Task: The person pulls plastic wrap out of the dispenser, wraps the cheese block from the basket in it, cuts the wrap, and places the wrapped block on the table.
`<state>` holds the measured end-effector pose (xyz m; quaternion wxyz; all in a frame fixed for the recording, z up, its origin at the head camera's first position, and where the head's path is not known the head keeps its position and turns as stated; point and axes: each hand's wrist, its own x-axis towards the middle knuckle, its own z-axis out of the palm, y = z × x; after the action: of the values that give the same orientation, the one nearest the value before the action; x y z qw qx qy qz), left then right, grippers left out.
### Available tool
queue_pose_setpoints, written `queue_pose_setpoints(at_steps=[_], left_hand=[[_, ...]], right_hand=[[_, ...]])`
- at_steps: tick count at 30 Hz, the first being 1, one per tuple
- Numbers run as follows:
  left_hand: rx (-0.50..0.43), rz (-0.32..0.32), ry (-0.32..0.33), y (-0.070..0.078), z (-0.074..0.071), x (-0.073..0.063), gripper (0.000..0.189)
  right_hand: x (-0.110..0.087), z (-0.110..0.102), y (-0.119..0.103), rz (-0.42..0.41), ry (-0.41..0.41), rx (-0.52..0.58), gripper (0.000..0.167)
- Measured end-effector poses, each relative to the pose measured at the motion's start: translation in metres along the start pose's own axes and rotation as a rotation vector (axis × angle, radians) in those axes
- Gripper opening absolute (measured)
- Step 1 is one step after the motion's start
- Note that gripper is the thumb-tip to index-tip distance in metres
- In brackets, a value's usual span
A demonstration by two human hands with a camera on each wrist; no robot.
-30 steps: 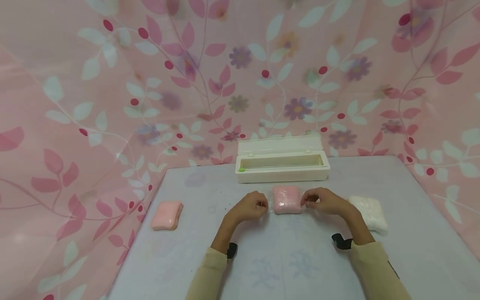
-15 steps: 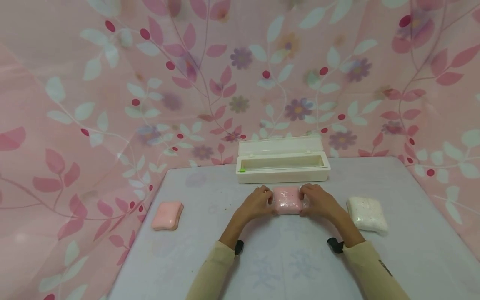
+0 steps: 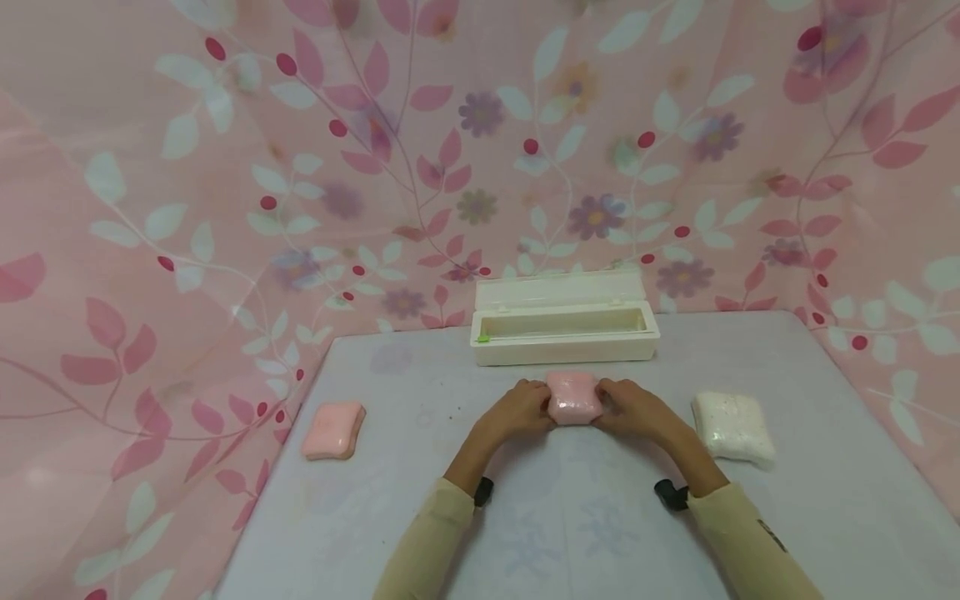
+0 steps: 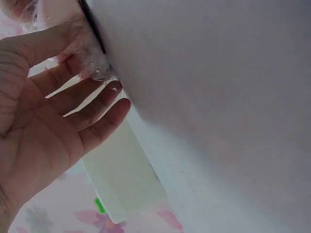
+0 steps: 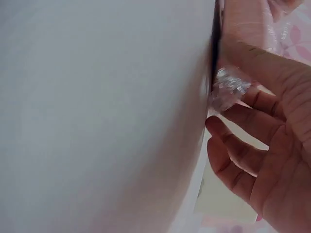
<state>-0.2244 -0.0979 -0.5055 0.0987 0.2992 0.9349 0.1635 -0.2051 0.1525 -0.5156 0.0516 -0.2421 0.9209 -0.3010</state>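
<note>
Pink floral cloth fills the background, behind a pale table. Two arms in cream sleeves reach forward over it. Near the far edge stands a long white box, its lid raised; its length runs from left to right. To the person's right, near the right forearm, lies a white block. Well apart on the left lies a bare-looking pink block.

Between the hands, just in front of the box, is a shiny pink wrapped block. It is squarish, with no clear long axis, and lies straight ahead of the person. The left hand touches its left edge and the right hand its right edge, so neither is nearer. Whether it rests fully on the table cannot be told.

Both hands pinch the wrapped block, thumb on the near side and forefinger beyond. In the wrist views the other fingers are bent and loosely spread, not closed into a fist. Clear film bunches at the thumbs. Smallest, a green slider sits at the box's left end.
</note>
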Motion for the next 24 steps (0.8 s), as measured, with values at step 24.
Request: queue_pose_setpoints(at_steps=[24], left_hand=[[-0.396, 0.117, 0.122, 0.007, -0.031, 0.005, 0.007]], right_hand=[[-0.064, 0.003, -0.046, 0.423, -0.372, 1.468, 0.028]])
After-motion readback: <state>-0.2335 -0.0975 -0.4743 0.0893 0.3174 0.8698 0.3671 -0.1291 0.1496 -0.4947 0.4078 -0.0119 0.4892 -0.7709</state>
